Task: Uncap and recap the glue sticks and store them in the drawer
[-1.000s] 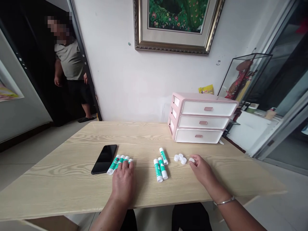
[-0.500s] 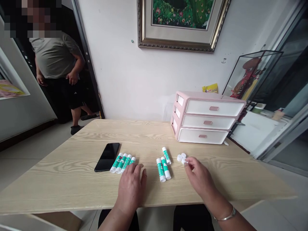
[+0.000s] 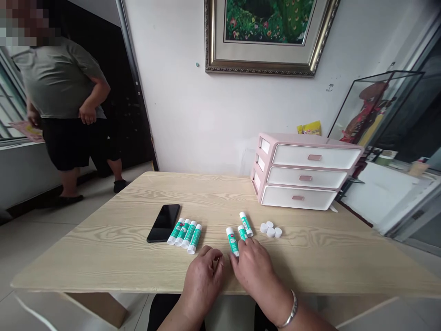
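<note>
- Head view, overall: pale wood-grain table (image 3: 103, 257); the right hand (image 3: 254, 265) is off the caps and down over the tubes, where half a second ago it was at the caps.
- Head view, caps: four small round white plastic caps (image 3: 270, 232) sit clustered, uncovered, right of the tubes; the cap formerly at the right fingertips is now among them.
- Head view, right hand: fingers bent, reaching over the lower part of a green-and-white cylindrical middle tube (image 3: 242, 233); thumb at the near end of a matching left tube (image 3: 232, 240). Cannot tell whether they grip.
- Head view, spacing: left tube and middle tube, side by side and touching earlier, now show a gap. A third matching tube, the far tube (image 3: 245, 224), lies just beyond, near the drawer unit of pink and white plastic (image 3: 306, 172).
- Head view, left hand (image 3: 206, 273): clear of the row of four green-and-white tubes (image 3: 189, 234) it was touching, now near the table's front edge. Fingers loosely curled, thumb close to forefinger; nothing visible held, inside of the grasp hidden.
- Head view, row: beside the flat black phone (image 3: 163, 223); rightmost tube sits slightly nearer the wearer.
- Reading: handling appears to have shifted from caps to the ungrouped tubes; the row seems left alone for now.
</note>
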The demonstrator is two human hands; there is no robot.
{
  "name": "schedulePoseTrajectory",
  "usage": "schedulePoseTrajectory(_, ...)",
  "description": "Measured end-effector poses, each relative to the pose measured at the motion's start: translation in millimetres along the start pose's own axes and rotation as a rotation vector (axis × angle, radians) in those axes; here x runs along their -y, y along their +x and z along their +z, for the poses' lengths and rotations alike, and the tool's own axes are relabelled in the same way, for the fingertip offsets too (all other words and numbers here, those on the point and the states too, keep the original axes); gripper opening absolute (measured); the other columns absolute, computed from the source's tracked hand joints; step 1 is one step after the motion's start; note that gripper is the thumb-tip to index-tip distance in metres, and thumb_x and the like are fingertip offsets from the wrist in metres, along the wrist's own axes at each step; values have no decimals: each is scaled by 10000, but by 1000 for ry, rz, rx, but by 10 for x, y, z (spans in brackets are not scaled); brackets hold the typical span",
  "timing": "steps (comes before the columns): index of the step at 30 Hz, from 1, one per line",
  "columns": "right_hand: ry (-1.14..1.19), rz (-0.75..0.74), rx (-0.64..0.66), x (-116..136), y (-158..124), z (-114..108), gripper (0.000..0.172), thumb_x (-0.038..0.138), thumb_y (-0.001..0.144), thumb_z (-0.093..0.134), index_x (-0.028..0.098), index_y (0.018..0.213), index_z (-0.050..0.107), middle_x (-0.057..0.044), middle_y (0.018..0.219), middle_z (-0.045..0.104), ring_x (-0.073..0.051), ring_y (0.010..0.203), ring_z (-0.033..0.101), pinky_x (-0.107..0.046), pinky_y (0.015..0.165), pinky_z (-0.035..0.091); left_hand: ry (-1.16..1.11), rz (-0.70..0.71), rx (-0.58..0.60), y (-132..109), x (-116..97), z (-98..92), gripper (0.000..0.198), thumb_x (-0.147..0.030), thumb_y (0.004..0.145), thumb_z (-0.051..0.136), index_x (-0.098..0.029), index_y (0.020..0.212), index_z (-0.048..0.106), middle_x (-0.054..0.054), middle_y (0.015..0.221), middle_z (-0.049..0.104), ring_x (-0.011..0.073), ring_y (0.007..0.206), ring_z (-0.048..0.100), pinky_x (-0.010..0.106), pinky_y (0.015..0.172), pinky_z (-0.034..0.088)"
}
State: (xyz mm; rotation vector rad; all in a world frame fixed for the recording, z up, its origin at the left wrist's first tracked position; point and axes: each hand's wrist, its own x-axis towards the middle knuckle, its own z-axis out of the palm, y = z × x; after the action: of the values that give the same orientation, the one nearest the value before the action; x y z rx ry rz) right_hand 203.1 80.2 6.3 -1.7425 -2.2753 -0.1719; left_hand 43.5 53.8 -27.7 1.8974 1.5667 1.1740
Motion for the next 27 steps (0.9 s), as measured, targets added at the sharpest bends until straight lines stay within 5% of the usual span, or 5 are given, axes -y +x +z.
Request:
schedulePoseTrajectory(7, 76, 48, 28, 24, -56, 158, 168, 299, 949, 606, 185, 885, 712, -126, 857, 746, -291, 825, 717, -356, 698, 457, -61, -219, 77, 56, -102, -97, 363, -428, 980, 484, -186, 868, 731, 54, 823, 726, 209, 765, 647, 305, 699, 411)
schedulePoseTrajectory(11, 425, 59, 5, 10, -171, 81, 273, 358, 999, 534, 235, 771, 619, -45, 737, 710, -232, 701, 679, -325, 622, 414, -164, -254, 141, 85, -123, -139, 518, -558, 997, 425, -178, 750, 676, 26, 683, 649, 192, 694, 585, 294, 649, 382)
schedulePoseTrajectory(15, 820, -51, 116, 68, -342, -50, 291, 410, 1028, 491, 237, 841, 632, -27, 779, 716, -202, 713, 674, -296, 628, 439, -452, -240, 162, 72, -237, -175, 502, -636, 971, 460, -177, 916, 653, 30, 826, 676, 190, 776, 606, 277, 700, 452)
schedulePoseTrajectory(20, 981, 7, 97, -17, -416, -107, 347, 484, 1045, 465, 227, 900, 650, -12, 760, 671, -183, 710, 624, -271, 632, 458, -339, -101, 166, -53, -372, -245, 363, -544, 979, 529, -196, 983, 632, 39, 874, 697, 204, 815, 643, 292, 771, 499)
schedulePoseTrajectory(27, 849, -10, 107, -74, -410, -260, 353, 537, 1044, 427, 243, 1074, 621, 7, 737, 648, -183, 692, 608, -289, 672, 434, 82, 159, 249, -264, -332, -166, 262, -397, 970, 570, -258, 1171, 664, 83, 1023, 753, 231, 890, 733, 274, 761, 541)
